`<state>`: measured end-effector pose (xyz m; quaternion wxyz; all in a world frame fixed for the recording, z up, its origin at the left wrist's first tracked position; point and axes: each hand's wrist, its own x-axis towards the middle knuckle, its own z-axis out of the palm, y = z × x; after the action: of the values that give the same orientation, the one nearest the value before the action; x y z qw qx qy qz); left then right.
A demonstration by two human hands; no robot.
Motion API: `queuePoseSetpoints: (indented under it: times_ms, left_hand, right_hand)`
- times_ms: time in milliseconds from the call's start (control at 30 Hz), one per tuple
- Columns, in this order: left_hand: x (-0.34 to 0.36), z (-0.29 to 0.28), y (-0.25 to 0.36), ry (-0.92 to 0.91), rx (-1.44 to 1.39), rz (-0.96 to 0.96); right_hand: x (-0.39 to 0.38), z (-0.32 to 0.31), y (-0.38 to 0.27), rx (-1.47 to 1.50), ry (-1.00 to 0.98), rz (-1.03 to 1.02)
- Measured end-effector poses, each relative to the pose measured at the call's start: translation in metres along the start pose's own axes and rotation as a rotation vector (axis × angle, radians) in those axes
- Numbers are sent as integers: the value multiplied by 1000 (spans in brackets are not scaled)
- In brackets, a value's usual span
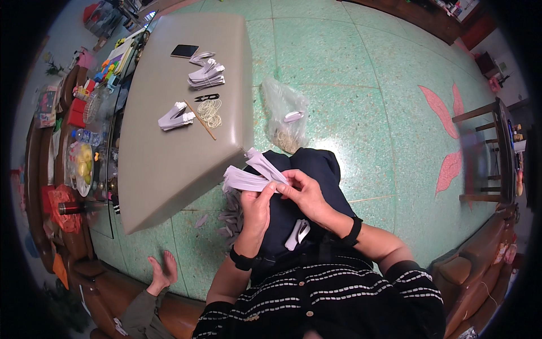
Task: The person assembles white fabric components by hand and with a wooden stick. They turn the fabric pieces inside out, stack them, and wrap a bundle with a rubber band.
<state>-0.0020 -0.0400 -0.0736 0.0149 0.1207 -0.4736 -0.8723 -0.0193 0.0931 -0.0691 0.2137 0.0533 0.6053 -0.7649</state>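
Observation:
Over my lap, a bundle of pale lilac fabric strips [248,179] spreads into a V toward the upper left. My left hand [257,213] pinches its lower end between thumb and fingers. From the right, my right hand [306,195] grips the same bundle, its thumb close to the left thumb. What lies under the fingers is hidden. A folded white-and-lilac piece [297,234] rests on my dark trousers below the hands. More loose lilac pieces [230,217] are heaped beside my left wrist, low near the floor.
On the grey padded bench [164,135] are lilac bundles [206,74], another bundle [175,116], rubber bands [210,114], a thin stick [201,121], black thread snips [207,98] and a phone [184,51]. A clear plastic bag [285,113] stands on the green floor. Another person's feet [162,271] show lower left.

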Motion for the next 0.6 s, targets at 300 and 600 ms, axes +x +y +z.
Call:
queuePoseSetpoints:
  times_ms: [300, 600]
  left_hand:
    - [9, -17, 37, 126, 482, 359]
    - [11, 3, 84, -705, 893, -154]
  right_hand:
    - [17, -44, -30, -346, -256, 50]
    - [29, -33, -83, -553, -688, 282]
